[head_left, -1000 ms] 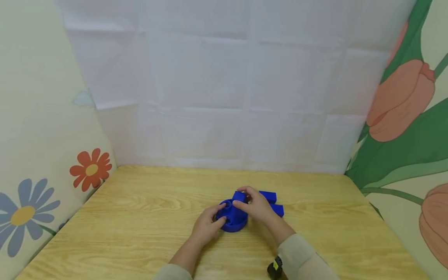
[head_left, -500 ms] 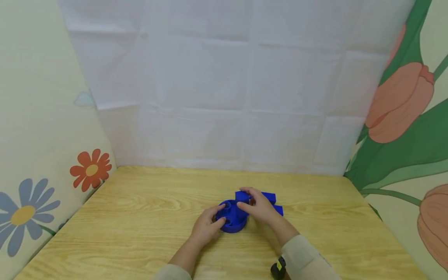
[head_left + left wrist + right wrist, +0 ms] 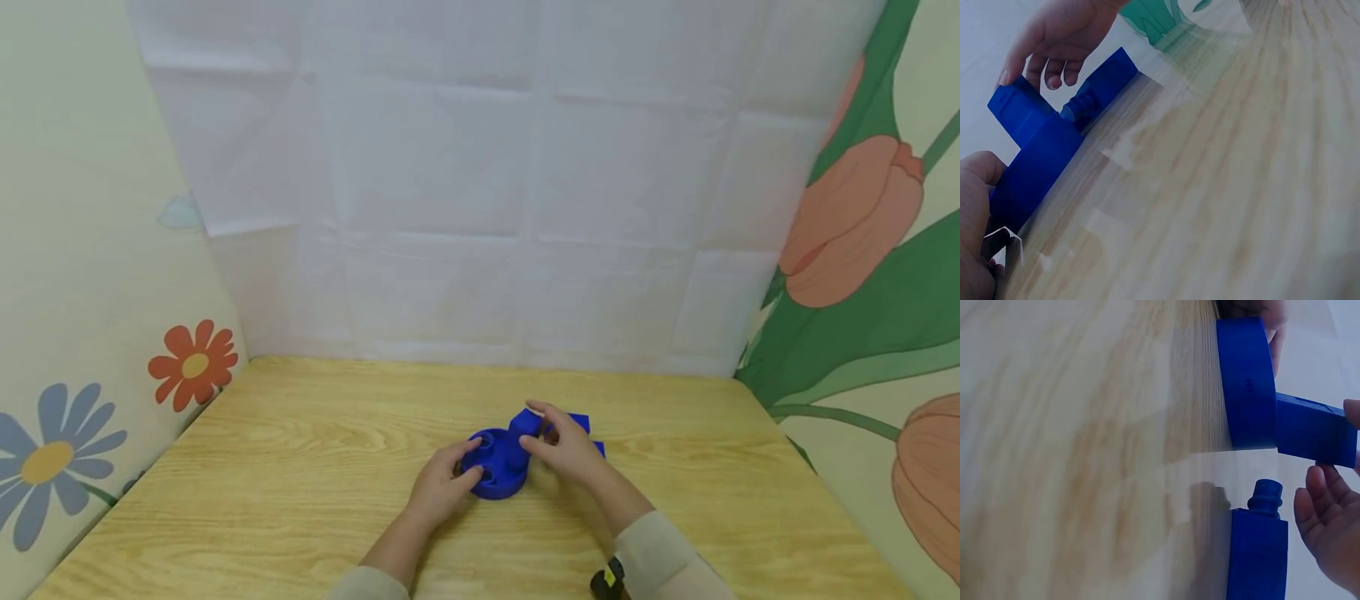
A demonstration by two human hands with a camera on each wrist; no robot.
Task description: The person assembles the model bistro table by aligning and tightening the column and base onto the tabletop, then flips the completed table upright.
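Shifted slightly rightward and turned since the earlier head views: a blue, rectangular, plastic-looking block (image 3: 527, 422) and the right hand (image 3: 567, 451) that holds it; the left hand (image 3: 439, 487) remains in place at the left edge of a blue, round, shallow-walled, plastic-looking base (image 3: 500, 492). The base lies flat on the yellow, wood-grained table (image 3: 262, 475), open side up, so that its round sockets (image 3: 487, 442) face upward, within reach of both hands. The block stands upright at the right, rear part of the base, touching it; the lower end is hidden, so how deeply it is seated cannot be told. The right thumb and forefinger pinch the block near its upper end, a hold that probably gives leverage for tilting or twisting, while the remaining fingers curl loosely beside it, bearing on little. The left thumb and fingers grasp the base wall and rim, presumably to keep it from sliding or rotating with the block. Beyond the right hand lie two further blue, rectangular, plastic-looking blocks (image 3: 580, 422), partly hidden in the head view. In the right-wrist view, one of them shows a ridged, round blue peg (image 3: 1266, 497) pointing toward the base; its form suggests a counterpart to the sockets.
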